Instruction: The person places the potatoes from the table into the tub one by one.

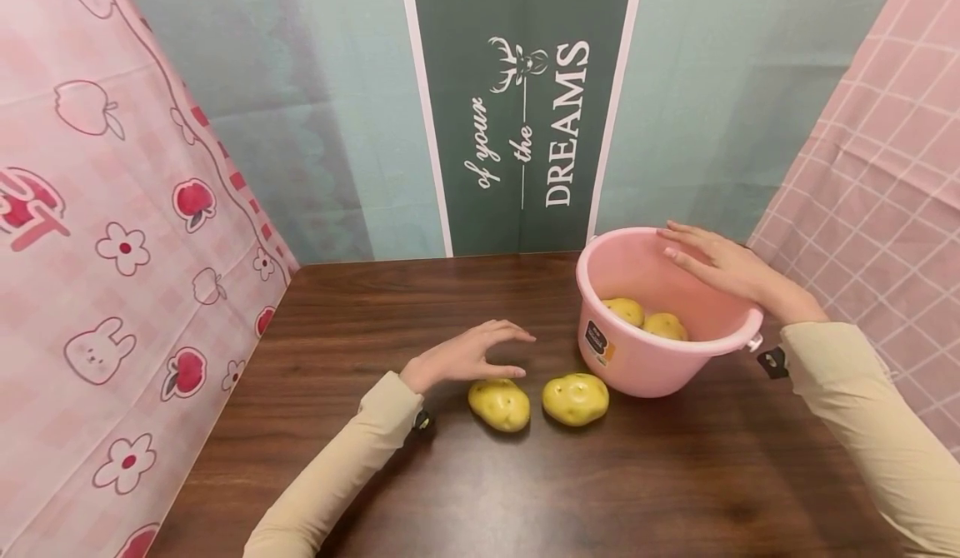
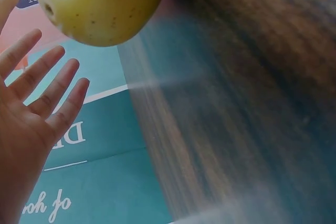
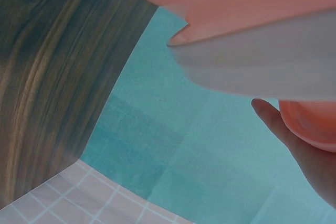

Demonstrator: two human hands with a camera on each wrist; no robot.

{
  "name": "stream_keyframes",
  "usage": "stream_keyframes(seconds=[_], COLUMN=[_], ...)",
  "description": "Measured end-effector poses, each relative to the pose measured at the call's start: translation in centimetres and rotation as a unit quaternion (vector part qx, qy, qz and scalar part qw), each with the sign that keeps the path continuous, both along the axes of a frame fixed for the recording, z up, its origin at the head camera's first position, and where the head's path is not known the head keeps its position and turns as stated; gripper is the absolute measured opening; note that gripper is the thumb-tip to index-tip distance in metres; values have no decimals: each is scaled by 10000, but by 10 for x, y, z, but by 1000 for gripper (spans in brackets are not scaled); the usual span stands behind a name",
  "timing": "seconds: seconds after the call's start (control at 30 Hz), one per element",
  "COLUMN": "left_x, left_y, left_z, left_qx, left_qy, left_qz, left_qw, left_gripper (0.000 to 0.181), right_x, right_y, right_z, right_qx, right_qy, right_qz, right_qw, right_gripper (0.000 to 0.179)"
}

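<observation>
My left hand (image 1: 472, 356) hovers with relaxed, spread fingers and touches nothing. Just under its thumb lies a yellow potato (image 1: 500, 406) on the table. A second potato (image 1: 576, 400) sits to the right, close by the pink bucket (image 1: 652, 366). In the left wrist view, a potato (image 2: 102, 6) looms large above the palm. My right hand (image 1: 723, 266) holds the bucket's far right rim, thumb inside and fingers along the outside. Inside the bucket, a potato (image 1: 625, 311) and another potato (image 1: 666, 326) show near the front wall.
The dark wooden table (image 1: 360, 316) ends at a green printed curtain (image 1: 517, 233) behind. A pink fruit-patterned cloth (image 1: 150, 308) hangs on the left, and a pink checked cloth (image 1: 892, 208) on the right. The bucket stands near the table's right back corner.
</observation>
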State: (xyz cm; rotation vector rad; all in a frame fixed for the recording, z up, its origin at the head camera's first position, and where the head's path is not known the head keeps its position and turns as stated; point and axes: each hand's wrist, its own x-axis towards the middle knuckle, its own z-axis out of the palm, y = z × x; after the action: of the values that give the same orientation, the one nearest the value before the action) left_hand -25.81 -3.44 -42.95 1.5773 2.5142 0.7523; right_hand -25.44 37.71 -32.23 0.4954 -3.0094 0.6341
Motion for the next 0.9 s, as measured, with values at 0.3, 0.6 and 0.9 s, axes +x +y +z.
stream_keyframes(seconds=[0.3,0.6,0.9], left_x=[5,11,16], left_y=[-3,-4,-5], left_z=[-5,-10,-13], left_qx=[-67,-180,-238], left_qy=[-92,-125,-268], left_qz=[-56,-88,-195], left_qw=[9999,9997,9992], left_gripper=[56,60,63], right_x=[0,1,1], right_y=[2,1,0], right_z=[-2,0,0], right_qx=[-40,-48,-92], right_qy=[15,62,59], right_qz=[31,85,94], right_qw=[10000,9999,9999], right_gripper=[52,51,52])
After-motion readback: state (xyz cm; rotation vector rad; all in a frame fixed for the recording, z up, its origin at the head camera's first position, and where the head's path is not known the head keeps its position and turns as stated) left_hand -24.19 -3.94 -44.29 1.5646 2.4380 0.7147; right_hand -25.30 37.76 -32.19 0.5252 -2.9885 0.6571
